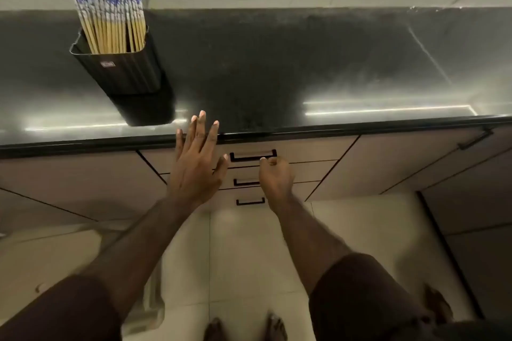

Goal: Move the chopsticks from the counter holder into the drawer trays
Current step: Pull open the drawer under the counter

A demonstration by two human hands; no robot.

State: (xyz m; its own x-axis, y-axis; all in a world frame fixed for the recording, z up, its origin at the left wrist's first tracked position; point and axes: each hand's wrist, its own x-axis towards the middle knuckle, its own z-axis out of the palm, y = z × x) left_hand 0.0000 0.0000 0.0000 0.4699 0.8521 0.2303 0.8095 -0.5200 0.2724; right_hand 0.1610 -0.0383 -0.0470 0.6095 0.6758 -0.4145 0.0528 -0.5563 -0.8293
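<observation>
A bundle of bamboo chopsticks [110, 19] with blue-and-white patterned tops stands in a tall black ribbed holder [130, 83] on the dark counter, at the left. Below the counter edge is a stack of three shut drawers; the top drawer's black handle [250, 154] is in the middle. My left hand [196, 163] is spread flat with fingers apart, its fingertips over the counter edge just right of the holder's base. My right hand [275, 173] is curled, fingertips at the right end of the top handle; whether it grips the handle is unclear. The drawer trays are hidden.
The dark polished counter [304, 69] runs across the view, with a marble wall behind. Cabinet doors [69, 183] flank the drawers, another long handle [475, 140] at the right. Two lower drawer handles [250, 201] sit beneath. My bare feet stand on pale floor tiles [243, 257].
</observation>
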